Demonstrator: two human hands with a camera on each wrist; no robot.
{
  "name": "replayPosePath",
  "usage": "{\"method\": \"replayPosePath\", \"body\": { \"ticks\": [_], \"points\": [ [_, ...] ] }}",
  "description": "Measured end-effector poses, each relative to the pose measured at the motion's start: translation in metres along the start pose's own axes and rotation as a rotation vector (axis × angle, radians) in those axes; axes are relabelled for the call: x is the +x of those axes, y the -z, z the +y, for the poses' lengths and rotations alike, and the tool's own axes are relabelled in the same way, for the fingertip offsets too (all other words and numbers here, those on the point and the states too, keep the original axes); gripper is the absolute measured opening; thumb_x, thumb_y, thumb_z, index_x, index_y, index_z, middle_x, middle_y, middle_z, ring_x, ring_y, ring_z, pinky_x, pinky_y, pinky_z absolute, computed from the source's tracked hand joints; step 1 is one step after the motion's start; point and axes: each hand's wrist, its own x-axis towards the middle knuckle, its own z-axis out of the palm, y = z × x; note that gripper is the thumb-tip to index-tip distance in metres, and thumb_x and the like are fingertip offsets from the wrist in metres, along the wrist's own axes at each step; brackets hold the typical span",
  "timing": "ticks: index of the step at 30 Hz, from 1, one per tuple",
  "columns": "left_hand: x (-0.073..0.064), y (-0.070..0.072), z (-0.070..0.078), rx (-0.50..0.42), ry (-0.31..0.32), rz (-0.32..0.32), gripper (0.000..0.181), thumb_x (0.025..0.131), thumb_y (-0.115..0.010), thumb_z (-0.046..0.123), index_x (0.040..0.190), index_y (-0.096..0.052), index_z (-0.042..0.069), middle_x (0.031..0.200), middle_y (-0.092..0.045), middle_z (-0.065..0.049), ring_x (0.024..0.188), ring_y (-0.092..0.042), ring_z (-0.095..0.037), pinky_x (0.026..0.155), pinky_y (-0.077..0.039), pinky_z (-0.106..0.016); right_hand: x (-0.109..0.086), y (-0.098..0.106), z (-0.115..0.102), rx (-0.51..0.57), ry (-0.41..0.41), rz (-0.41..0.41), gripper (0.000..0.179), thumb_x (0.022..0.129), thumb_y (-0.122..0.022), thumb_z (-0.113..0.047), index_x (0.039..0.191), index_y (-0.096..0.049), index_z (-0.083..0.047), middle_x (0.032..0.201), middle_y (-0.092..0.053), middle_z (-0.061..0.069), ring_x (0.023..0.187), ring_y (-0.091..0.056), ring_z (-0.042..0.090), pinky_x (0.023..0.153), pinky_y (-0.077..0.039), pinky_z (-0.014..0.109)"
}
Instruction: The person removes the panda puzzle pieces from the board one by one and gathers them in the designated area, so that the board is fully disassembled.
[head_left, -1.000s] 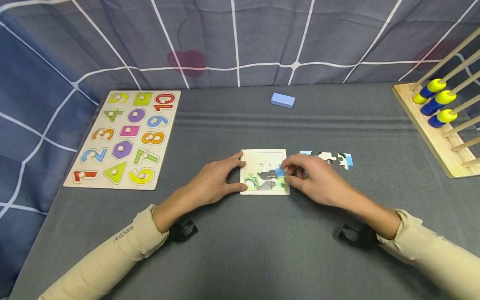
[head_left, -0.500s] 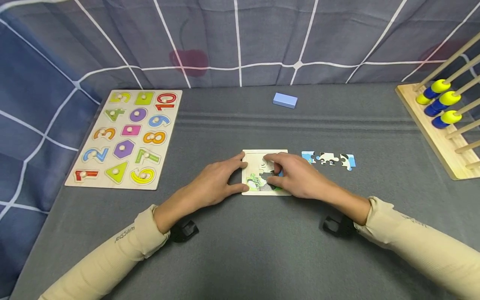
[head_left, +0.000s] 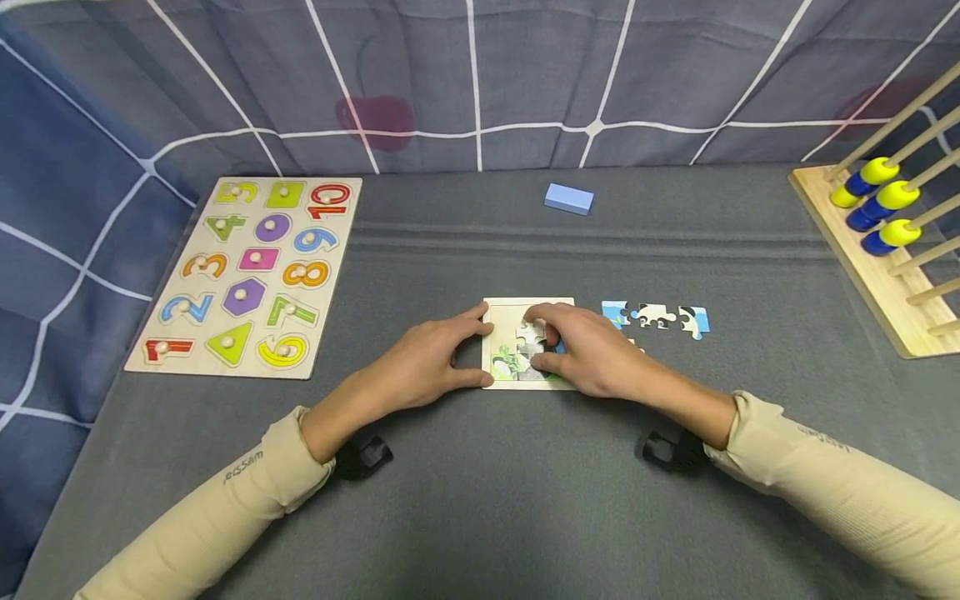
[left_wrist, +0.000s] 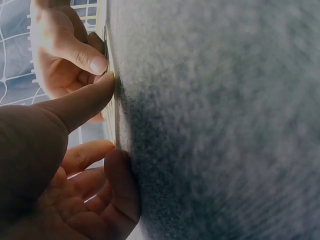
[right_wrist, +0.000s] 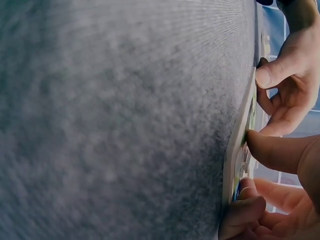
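A small wooden puzzle board [head_left: 504, 310] lies on the table, with panda jigsaw pieces [head_left: 531, 337] inside its raised rim. My left hand [head_left: 414, 360] steadies the left side, thumb tip near the lower left corner and fingertips along the edge. Over the right half, my right hand [head_left: 600, 354] sets its curled index finger and thumb on opposite sides of the panda pieces. Its thumb [right_wrist: 272, 152] and index fingertip [right_wrist: 246, 187] are down at the pieces in the right wrist view. A blue piece in the board is mostly hidden under this hand.
Loose jigsaw pieces [head_left: 652, 315] lie in a row right of the board. Behind stands a blue block [head_left: 568, 199]. A number-and-shape board [head_left: 262, 283] lies left, and a wooden bead rack [head_left: 870, 250] stands right. A grid-patterned curtain [head_left: 435, 83] borders the back.
My right hand has moved left from the blue piece at the board's right side to the panda pieces near the middle. My left hand has stayed at the board's left edge.
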Motion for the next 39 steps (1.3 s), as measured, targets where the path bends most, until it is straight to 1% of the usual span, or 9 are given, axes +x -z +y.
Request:
{"method": "replayPosePath", "body": {
  "ticks": [6, 7, 13, 16, 19, 22, 27, 31, 39],
  "points": [
    [0.0004, -0.0003, -0.0001, 0.001, 0.002, 0.001, 0.065, 0.086, -0.078, 0.034, 0.139, -0.055, 0.004, 0.157, -0.033, -0.011, 0.12, -0.054, -0.023, 0.102, -0.04, -0.045, -0.0026, -0.0003, -0.0008, 0.011, 0.01, 0.031, 0.044, 0.082, -0.08, -0.01, 0.121, -0.058, -0.01, 0.084, -0.055, 0.0, 0.069, -0.048, 0.017, 0.068, -0.04, 0.037],
    [0.0004, -0.0003, 0.0, 0.001, 0.004, 0.001, 0.065, 0.086, -0.078, 0.034, 0.139, -0.055, 0.004, 0.157, -0.033, -0.011, 0.124, -0.052, -0.024, 0.102, -0.04, -0.045, -0.0028, -0.0004, -0.0008, 0.01, 0.014, 0.035, 0.044, 0.082, -0.08, -0.01, 0.121, -0.058, -0.01, 0.084, -0.056, 0.0, 0.07, -0.049, 0.017, 0.068, -0.041, 0.038],
    [0.0, -0.0008, 0.0009, 0.001, 0.008, -0.001, 0.065, 0.087, -0.077, 0.034, 0.14, -0.055, 0.004, 0.157, -0.033, -0.011, 0.122, -0.053, -0.023, 0.103, -0.039, -0.046, -0.0052, 0.0008, -0.0028, 0.004, 0.012, 0.057, 0.046, 0.081, -0.081, -0.01, 0.12, -0.057, -0.013, 0.091, -0.059, 0.003, 0.08, -0.053, 0.02, 0.072, -0.042, 0.039],
    [-0.0004, -0.0009, 0.001, 0.001, 0.009, -0.003, 0.065, 0.087, -0.077, 0.034, 0.14, -0.054, 0.004, 0.157, -0.033, -0.011, 0.102, -0.058, -0.02, 0.099, -0.041, -0.045, -0.0074, 0.0015, -0.0031, 0.013, -0.002, 0.066, 0.044, 0.081, -0.08, -0.011, 0.119, -0.058, -0.015, 0.093, -0.058, 0.004, 0.082, -0.054, 0.019, 0.071, -0.043, 0.039],
    [-0.0007, -0.0012, 0.0007, -0.001, 0.009, 0.002, 0.065, 0.086, -0.078, 0.034, 0.14, -0.054, 0.005, 0.157, -0.033, -0.011, 0.08, -0.052, -0.016, 0.094, -0.042, -0.043, -0.0091, 0.0017, -0.0021, 0.041, -0.003, 0.08, 0.039, 0.084, -0.078, -0.011, 0.117, -0.059, -0.015, 0.096, -0.059, 0.004, 0.081, -0.053, 0.018, 0.068, -0.043, 0.037],
    [-0.0009, -0.0013, 0.0007, -0.001, 0.01, 0.005, 0.065, 0.086, -0.078, 0.034, 0.139, -0.054, 0.005, 0.157, -0.033, -0.011, 0.071, -0.048, -0.014, 0.091, -0.043, -0.042, -0.0089, 0.002, -0.0012, 0.101, 0.008, 0.083, 0.035, 0.086, -0.076, -0.009, 0.116, -0.059, -0.015, 0.093, -0.061, 0.003, 0.074, -0.052, 0.015, 0.066, -0.043, 0.036],
    [-0.0012, -0.0016, 0.0012, 0.004, 0.007, 0.015, 0.064, 0.086, -0.078, 0.034, 0.139, -0.055, 0.005, 0.156, -0.034, -0.011, 0.074, -0.049, -0.015, 0.091, -0.043, -0.043, -0.008, 0.0009, 0.0012, 0.185, 0.028, 0.057, 0.035, 0.087, -0.07, 0.0, 0.116, -0.057, -0.013, 0.083, -0.059, 0.0, 0.064, -0.05, 0.013, 0.064, -0.042, 0.035],
    [-0.0012, -0.0015, 0.0017, 0.004, 0.006, 0.017, 0.064, 0.087, -0.078, 0.033, 0.139, -0.055, 0.005, 0.156, -0.034, -0.011, 0.074, -0.05, -0.015, 0.091, -0.043, -0.043, -0.0075, -0.0001, 0.0015, 0.186, 0.027, 0.057, 0.036, 0.086, -0.068, 0.004, 0.115, -0.056, -0.014, 0.081, -0.057, 0.0, 0.062, -0.049, 0.013, 0.064, -0.041, 0.035],
    [-0.0016, -0.0012, 0.0029, 0.006, 0.014, 0.012, 0.066, 0.086, -0.078, 0.034, 0.14, -0.054, 0.005, 0.157, -0.033, -0.011, 0.092, -0.053, -0.019, 0.097, -0.042, -0.046, -0.009, 0.0006, 0.0009, 0.213, 0.008, 0.05, 0.034, 0.088, -0.068, 0.002, 0.115, -0.056, -0.015, 0.081, -0.06, -0.001, 0.06, -0.051, 0.013, 0.062, -0.042, 0.035]
  ]
}}
